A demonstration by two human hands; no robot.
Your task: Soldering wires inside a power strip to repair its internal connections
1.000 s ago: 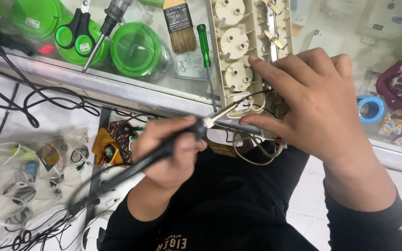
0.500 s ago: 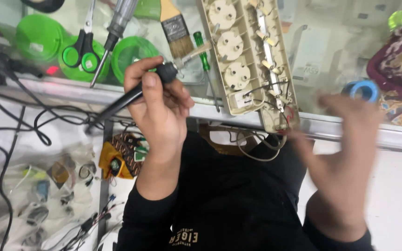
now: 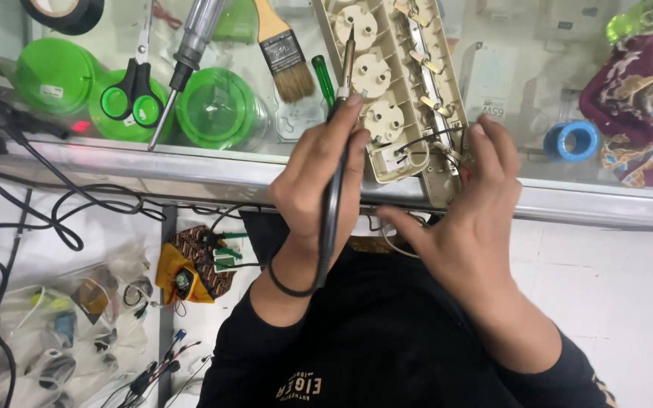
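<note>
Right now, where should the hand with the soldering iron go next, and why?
Probably a small move down and right. The left hand holds the soldering iron with its tip up over the middle sockets of the opened power strip. The black wires meet the metal contacts at the strip's near end, where the right hand is steadying it.

Brush (image 3: pixel 285 57), green screwdriver (image 3: pixel 325 79) crowd strip's (image 3: pixel 398 91) left; bare glass right, before blue tape roll (image 3: pixel 570 140)

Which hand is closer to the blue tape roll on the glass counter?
Right. The right hand rests on the power strip, just left of the blue tape roll; the left hand, holding the soldering iron, is farther left.
</note>
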